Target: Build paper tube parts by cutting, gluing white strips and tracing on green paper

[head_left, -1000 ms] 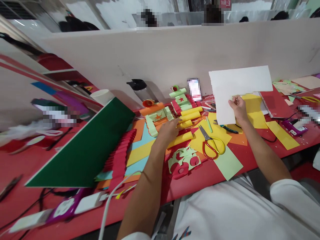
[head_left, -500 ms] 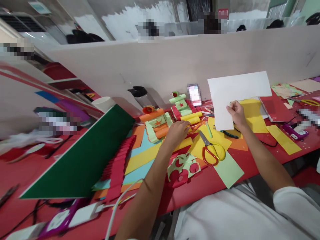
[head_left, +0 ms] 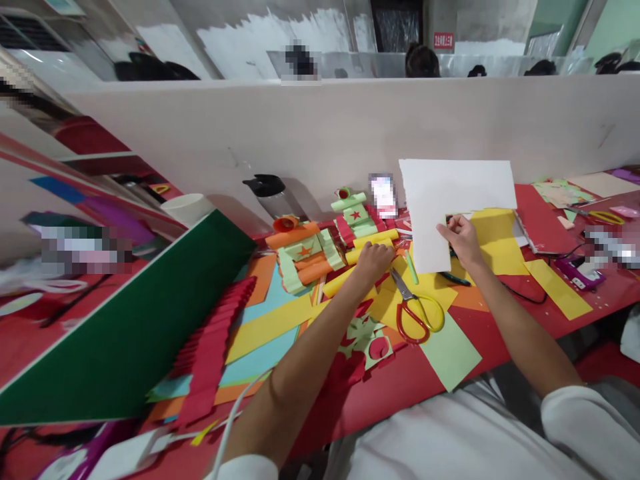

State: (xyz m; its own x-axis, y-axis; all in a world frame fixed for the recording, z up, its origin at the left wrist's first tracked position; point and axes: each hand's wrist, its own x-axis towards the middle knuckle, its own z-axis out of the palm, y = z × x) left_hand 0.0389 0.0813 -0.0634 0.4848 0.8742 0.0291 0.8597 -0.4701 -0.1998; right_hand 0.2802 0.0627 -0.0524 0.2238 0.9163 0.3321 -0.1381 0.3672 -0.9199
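Note:
My right hand (head_left: 461, 239) pinches a white L-shaped sheet of paper (head_left: 425, 190), raised upright above the table. My left hand (head_left: 375, 261) lies low over several yellow paper rolls (head_left: 373, 237), its fingers curled and pressed together; what is under them is hidden. Just right of it are a pale green strip (head_left: 411, 268) and scissors (head_left: 420, 317) with red and yellow handles, resting on yellow paper (head_left: 387, 301). Behind are two paper pieces made of rolls with stars, one orange and green (head_left: 304, 252), one red and green (head_left: 356, 215).
A green board (head_left: 130, 327) leans at the left beside a red pleated paper strip (head_left: 215, 360). A black-lidded bottle (head_left: 270, 193) and a phone (head_left: 383, 195) stand by the white partition (head_left: 300, 127). A white cable (head_left: 235, 407) crosses near my left forearm. Green and red paper scraps (head_left: 367, 343) lie in front.
My left hand has shifted right across the yellow rolls, toward the scissors. The white sheet stays in my right hand and is tilted a little differently. The view has turned slightly.

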